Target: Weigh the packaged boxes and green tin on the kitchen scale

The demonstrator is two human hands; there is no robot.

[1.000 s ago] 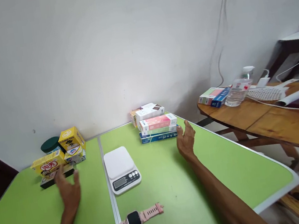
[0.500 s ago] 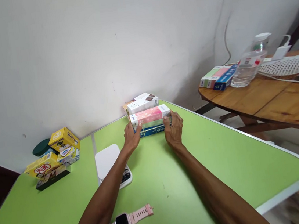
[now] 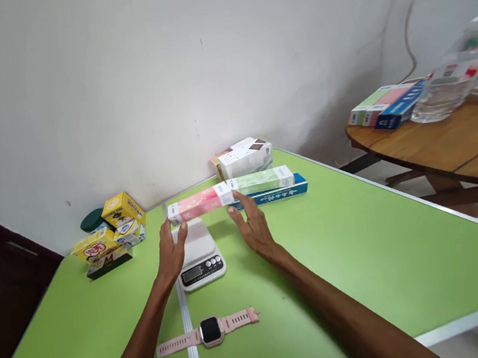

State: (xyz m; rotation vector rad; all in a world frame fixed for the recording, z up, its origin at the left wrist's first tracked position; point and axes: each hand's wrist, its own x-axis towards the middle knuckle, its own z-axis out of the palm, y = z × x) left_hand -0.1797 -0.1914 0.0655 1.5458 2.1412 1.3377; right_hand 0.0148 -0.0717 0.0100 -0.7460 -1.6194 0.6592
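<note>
A long pink-and-white toothpaste box (image 3: 200, 203) is held slightly tilted above the white kitchen scale (image 3: 195, 245). Its left end rests in my left hand (image 3: 171, 250), thumb in front and fingers behind. At the right end, my right hand (image 3: 252, 224) has its fingertips against the box, the thumb lower down. The scale's display and buttons face me, and the box and left hand cover part of its plate. Behind my right hand, a green toothpaste box (image 3: 261, 180) lies on a blue one (image 3: 272, 194).
White boxes (image 3: 245, 157) stand against the wall. Yellow boxes (image 3: 122, 210), a dark box (image 3: 111, 262) and a green-lidded container (image 3: 92, 220) are stacked left. A pink watch (image 3: 210, 331) lies in front. A wooden table (image 3: 451, 140) at right holds more boxes and a water bottle (image 3: 452, 84).
Both hands have lifted the pink box off the stack and carried it left over the scale. The green and blue boxes stay behind. The view has turned, shifting the surroundings.
</note>
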